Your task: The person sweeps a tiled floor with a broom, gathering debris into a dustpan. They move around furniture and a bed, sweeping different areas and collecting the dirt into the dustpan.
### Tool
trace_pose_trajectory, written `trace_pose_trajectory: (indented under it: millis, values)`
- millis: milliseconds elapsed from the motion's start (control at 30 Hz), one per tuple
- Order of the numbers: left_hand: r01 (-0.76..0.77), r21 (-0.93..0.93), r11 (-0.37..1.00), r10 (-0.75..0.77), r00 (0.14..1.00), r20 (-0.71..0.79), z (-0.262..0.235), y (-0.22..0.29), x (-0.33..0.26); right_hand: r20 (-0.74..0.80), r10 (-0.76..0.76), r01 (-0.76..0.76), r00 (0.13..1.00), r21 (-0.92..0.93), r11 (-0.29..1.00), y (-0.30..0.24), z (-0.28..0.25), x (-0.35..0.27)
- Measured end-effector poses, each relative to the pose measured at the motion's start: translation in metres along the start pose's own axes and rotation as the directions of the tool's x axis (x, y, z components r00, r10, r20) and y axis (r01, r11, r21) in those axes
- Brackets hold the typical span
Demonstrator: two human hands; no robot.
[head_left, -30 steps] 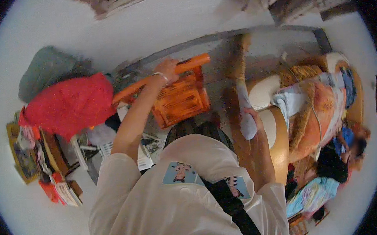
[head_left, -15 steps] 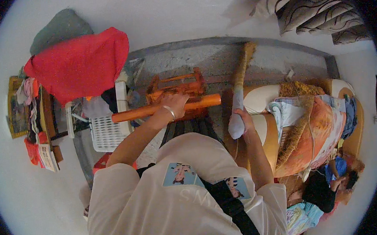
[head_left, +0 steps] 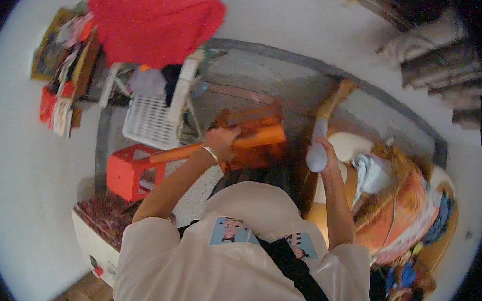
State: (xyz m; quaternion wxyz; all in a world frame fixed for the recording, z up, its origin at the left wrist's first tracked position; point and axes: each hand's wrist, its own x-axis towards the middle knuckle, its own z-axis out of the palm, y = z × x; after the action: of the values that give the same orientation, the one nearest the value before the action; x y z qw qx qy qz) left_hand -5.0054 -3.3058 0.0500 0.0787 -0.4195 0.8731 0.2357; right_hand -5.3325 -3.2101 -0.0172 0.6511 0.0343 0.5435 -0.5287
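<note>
My left hand is closed on the edge of an orange wooden stool, whose long bar runs under my forearm. The stool's frame lies beyond my fingers, blurred by motion. To the right, my right hand is wrapped round the white handle of a grass broom. The broom's straw-coloured end points away from me toward the far wall. A silver bangle sits on my left wrist.
A red plastic stool and a white slatted chair stand at left, below a red cloth. On the right is a couch heaped with clothes and an orange patterned cloth. A white-sided box is at lower left.
The view has swung, so the room appears rotated and the red stool and white-sided box show more at left. Both hands keep their holds; the wooden stool appears turned and tilted.
</note>
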Motion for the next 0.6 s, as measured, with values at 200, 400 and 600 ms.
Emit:
trace_pose_trajectory:
  millis: [200,400,600]
  values:
    - [0.166,-0.194,0.967,-0.171,0.985,-0.007,0.008,0.014,-0.077,0.081,0.184,-0.178,0.980,-0.075,0.981,0.026,0.032,-0.012]
    - [0.155,-0.278,0.948,-0.175,0.983,-0.048,0.035,0.018,-0.153,0.112,0.137,-0.113,0.984,-0.200,0.973,0.068,0.073,-0.035]
    - [0.195,-0.261,0.946,-0.234,0.964,-0.128,0.051,0.022,-0.219,0.126,0.209,-0.146,0.970,-0.390,0.909,0.128,0.074,-0.041]
